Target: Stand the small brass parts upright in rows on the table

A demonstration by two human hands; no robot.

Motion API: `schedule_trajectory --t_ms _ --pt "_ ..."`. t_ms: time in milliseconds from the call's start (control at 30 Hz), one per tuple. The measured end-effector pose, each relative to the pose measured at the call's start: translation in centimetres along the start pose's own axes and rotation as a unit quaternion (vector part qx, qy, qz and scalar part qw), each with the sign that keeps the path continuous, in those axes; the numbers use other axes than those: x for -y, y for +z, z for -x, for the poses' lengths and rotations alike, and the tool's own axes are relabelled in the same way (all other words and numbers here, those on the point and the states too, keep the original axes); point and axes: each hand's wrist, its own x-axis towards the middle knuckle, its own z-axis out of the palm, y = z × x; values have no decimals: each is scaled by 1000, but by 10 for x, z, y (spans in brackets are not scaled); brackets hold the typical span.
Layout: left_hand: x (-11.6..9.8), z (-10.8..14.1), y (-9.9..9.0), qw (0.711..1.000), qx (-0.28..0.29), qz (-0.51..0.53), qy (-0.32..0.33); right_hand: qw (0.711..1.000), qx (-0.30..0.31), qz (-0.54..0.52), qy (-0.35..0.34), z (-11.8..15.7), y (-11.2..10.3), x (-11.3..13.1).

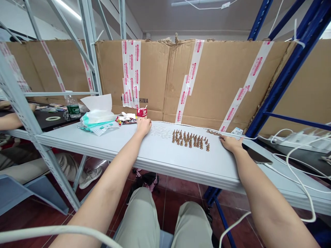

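My left hand (pixel 144 126) rests at the back of the grey-white shelf top (pixel 160 155), fingers curled in and mostly hidden. Just behind it is a small red-and-white carton (pixel 142 112). To its right, many tiny clear pieces (pixel 161 132) lie spread out. Several rows of small bronze-coloured figure-like pieces (pixel 190 139) stand upright in the middle. On the right, my right hand (pixel 231 142) has its fingertips drawn together beside a small pile of similar brown pieces (pixel 213 132) lying down. What either hand holds, if anything, is too small to make out.
Left of my hand are snack wrappers (pixel 126 119) and a pack of tissues (pixel 98 115). A dark phone (pixel 257 154) and white cables (pixel 297 172) lie at the right. Cardboard (pixel 155 72) walls off the back. Another person's arm (pixel 11 120) shows at far left.
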Motion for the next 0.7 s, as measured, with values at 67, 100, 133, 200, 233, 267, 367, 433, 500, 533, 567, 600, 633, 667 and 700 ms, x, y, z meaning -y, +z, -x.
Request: schedule_trajectory --t_ms 67,100,133,200,233,267,367,433,500,533,567,600,633,667,700 --pt "0 0 0 1000 -2 0 4 999 -27 6 -19 3 -3 1" --pt "0 0 0 1000 -6 -1 5 999 -41 5 -28 4 -5 1" --pt "0 0 0 1000 -10 -2 7 998 -53 1 -36 5 -6 2" --pt "0 0 0 1000 -17 -6 12 996 -75 -10 -47 7 -8 2" --pt "0 0 0 1000 -19 -8 15 995 -83 -18 -53 7 -8 2" --pt "0 0 0 1000 -21 -8 18 994 -89 -30 -57 7 -9 2" --pt "-2 1 -1 999 -27 0 23 988 -110 -89 -69 8 -12 6" --pt "-7 1 -5 999 -39 16 29 973 -138 -165 -86 9 -18 14" --pt "-17 3 -12 996 -63 46 51 938 -160 -281 -126 12 -26 30" --pt "-26 5 -16 992 -79 65 73 910 -160 -349 -155 15 -31 40" --pt "-36 6 -21 986 -95 86 103 880 -149 -412 -185 20 -37 51" --pt "-48 9 -27 978 -108 103 143 849 -130 -463 -220 25 -44 61" --pt "-62 11 -33 968 -117 115 188 821 -108 -503 -249 31 -50 71" --pt "-77 14 -38 957 -122 120 235 798 -90 -532 -267 38 -57 79" --pt "-93 17 -43 944 -127 120 281 777 -75 -559 -280 44 -63 86"
